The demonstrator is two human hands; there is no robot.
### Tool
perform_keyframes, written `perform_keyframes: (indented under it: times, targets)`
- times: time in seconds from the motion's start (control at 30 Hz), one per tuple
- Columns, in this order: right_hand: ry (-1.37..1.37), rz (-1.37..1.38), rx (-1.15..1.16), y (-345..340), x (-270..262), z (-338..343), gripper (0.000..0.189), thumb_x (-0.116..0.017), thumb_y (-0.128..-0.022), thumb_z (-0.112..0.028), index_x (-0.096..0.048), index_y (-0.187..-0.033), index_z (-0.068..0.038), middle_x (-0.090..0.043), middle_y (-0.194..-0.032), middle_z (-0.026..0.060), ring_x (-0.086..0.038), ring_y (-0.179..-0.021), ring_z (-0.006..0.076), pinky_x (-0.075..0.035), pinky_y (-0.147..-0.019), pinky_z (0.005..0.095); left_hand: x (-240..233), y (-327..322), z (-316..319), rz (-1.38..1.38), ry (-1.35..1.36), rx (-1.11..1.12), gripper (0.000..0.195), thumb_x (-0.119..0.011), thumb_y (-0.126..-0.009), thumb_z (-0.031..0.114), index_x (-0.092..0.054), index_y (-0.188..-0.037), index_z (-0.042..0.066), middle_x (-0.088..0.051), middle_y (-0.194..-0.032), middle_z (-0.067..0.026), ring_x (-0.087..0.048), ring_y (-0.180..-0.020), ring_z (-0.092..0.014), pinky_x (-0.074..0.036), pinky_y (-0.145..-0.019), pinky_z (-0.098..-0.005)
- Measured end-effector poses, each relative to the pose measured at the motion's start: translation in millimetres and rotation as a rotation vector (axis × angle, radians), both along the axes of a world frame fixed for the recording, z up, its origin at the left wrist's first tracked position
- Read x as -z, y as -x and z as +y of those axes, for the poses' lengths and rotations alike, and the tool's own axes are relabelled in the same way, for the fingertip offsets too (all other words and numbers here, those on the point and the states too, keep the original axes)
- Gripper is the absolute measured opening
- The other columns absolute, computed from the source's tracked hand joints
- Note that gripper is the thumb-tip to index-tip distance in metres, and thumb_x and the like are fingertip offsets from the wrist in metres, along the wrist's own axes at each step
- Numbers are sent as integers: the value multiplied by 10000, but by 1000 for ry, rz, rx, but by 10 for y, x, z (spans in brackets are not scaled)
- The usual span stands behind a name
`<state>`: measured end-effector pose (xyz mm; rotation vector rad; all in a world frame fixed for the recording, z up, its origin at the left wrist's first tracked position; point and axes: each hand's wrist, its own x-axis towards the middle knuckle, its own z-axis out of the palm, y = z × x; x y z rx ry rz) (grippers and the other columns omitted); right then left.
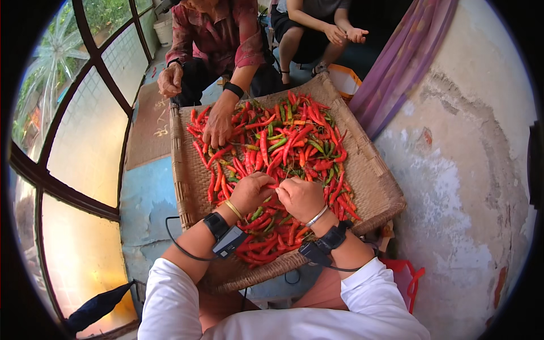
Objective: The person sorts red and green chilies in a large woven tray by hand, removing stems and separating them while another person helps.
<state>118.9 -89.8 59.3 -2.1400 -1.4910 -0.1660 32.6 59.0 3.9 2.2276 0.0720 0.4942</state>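
Observation:
A square woven basket tray [374,187] lies before me, bearing a wide heap of red, orange and green chili peppers [265,146]. Over the near half of the heap, my left hand [250,193] and my right hand [301,199] meet at the fingertips. Between them is a red chili pepper [273,185], pinched by the left fingers; the right thumb and fingers close at its other end. Fingers partly hide this pepper, so its stem cannot be made out.
Across the tray, a person's hand [219,125] reaches into the peppers. Another person [314,25] sits behind. Windows [85,136] line the left, a rough wall [450,170] and purple curtain [395,68] the right. An orange-rimmed basket [346,80] stands beyond the tray; a red bag [406,280] is near my right elbow.

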Motion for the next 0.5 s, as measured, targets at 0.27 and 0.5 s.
perform_keyframes:
  times: [0.27,0.5]
  targets:
    - [21,126,208,-526,73,-71,187,-581,-784,-251,-586,-827,-69,-597,-752,100,-585,-666,281,-473,-572,387,35,-41,462,-252,1151,-504,219,-495,-885,208,-516,-1011,30,-570,-805,-20,-556,-658,-92,-462,-569,-216]
    - [430,209,398,-721,140,-65,404,-562,-814,-267,-461,-1152,-71,-505,-1106,154,-541,-944,304,-481,-780,396,89,93,506,-39,1409,-407,272,-487,-883,229,-454,-1082,46,-566,-898,-49,-571,-705,-121,-473,-588,-230]
